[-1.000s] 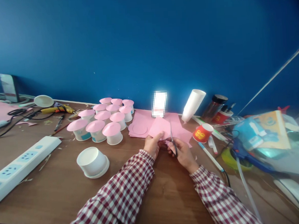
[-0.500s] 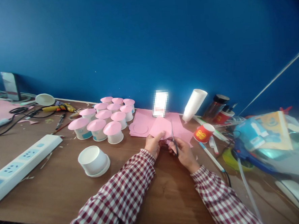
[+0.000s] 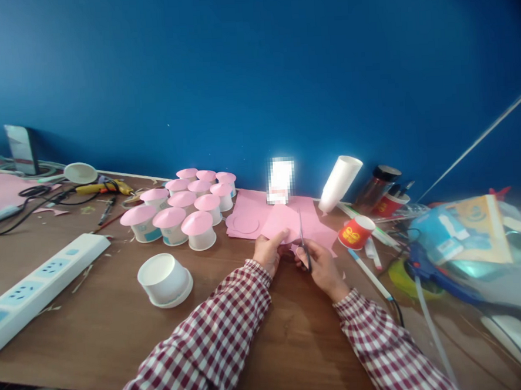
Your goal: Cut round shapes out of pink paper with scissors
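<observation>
My left hand (image 3: pixel 268 252) pinches a piece of pink paper (image 3: pixel 282 224) by its near edge. My right hand (image 3: pixel 321 265) is closed on a pair of scissors (image 3: pixel 302 236), whose blades point away from me and lie against the right side of that paper. Both hands hover just above the brown table (image 3: pixel 118 321), over more pink sheets (image 3: pixel 248 210), one with a circle cut in it. Both sleeves are red-and-white checked.
Several white cups with pink paper caps (image 3: pixel 186 208) stand to the left. An upturned white cup (image 3: pixel 164 279) and a white power strip (image 3: pixel 32 285) lie nearer. A red cup (image 3: pixel 354 231), a leaning stack of white cups (image 3: pixel 339 181), pens and plastic bags (image 3: pixel 466 241) crowd the right.
The hands, paper and scissors stay nearly as they were; the view shifts slightly, and the scissors edge a little along the paper.
</observation>
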Demonstrator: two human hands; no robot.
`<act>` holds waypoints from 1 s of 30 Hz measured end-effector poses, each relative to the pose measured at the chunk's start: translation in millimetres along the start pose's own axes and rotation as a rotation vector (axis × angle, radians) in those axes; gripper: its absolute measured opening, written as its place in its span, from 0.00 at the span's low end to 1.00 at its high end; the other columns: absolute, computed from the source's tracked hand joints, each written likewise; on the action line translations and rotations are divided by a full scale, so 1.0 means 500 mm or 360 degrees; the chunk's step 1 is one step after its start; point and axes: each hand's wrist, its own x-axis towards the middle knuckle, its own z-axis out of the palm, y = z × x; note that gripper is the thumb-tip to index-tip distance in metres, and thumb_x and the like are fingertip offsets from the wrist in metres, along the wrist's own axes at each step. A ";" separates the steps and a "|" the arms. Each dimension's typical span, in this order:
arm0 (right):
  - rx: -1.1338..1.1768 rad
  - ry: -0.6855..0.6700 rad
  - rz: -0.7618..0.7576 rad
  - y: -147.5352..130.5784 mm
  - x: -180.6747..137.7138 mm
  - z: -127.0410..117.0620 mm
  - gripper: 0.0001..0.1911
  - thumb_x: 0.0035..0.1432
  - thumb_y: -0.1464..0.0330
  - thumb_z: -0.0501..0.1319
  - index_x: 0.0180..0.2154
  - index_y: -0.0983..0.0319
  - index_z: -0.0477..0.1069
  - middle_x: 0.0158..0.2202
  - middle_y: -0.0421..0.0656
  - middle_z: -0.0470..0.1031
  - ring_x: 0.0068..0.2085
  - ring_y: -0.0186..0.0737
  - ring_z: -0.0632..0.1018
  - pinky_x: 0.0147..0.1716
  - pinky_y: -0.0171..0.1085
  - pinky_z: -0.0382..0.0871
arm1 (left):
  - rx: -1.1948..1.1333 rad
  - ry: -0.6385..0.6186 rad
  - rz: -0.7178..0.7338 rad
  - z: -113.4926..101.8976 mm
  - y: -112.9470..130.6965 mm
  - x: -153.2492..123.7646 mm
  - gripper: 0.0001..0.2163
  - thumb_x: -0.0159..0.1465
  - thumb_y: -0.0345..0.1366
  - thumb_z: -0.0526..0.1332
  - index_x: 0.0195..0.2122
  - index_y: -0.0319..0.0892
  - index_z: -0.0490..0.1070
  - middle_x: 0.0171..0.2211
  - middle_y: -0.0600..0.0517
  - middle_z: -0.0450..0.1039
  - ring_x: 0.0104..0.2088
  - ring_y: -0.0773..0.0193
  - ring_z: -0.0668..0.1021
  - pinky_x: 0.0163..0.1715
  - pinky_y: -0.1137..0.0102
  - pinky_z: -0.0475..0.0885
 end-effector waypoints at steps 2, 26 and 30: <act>0.0003 -0.0001 0.0005 0.000 0.000 0.000 0.18 0.55 0.59 0.61 0.44 0.63 0.70 0.25 0.38 0.68 0.26 0.33 0.71 0.25 0.32 0.68 | 0.0004 0.0005 0.0000 0.000 0.001 0.000 0.15 0.46 0.34 0.70 0.33 0.33 0.72 0.30 0.46 0.74 0.27 0.64 0.76 0.27 0.69 0.73; -0.0016 -0.0002 0.0000 -0.001 0.000 -0.001 0.18 0.55 0.59 0.61 0.44 0.62 0.70 0.26 0.39 0.70 0.27 0.34 0.72 0.26 0.32 0.69 | 0.0030 0.0021 -0.0020 0.005 0.004 -0.004 0.14 0.46 0.34 0.70 0.33 0.33 0.72 0.28 0.47 0.74 0.22 0.68 0.74 0.25 0.70 0.73; 0.0001 -0.0008 -0.0006 0.001 0.000 -0.001 0.18 0.55 0.59 0.61 0.44 0.63 0.70 0.26 0.39 0.69 0.26 0.33 0.71 0.26 0.32 0.69 | 0.0020 0.0021 -0.0016 0.005 0.004 -0.005 0.15 0.46 0.34 0.70 0.32 0.33 0.72 0.28 0.47 0.74 0.22 0.67 0.74 0.25 0.70 0.73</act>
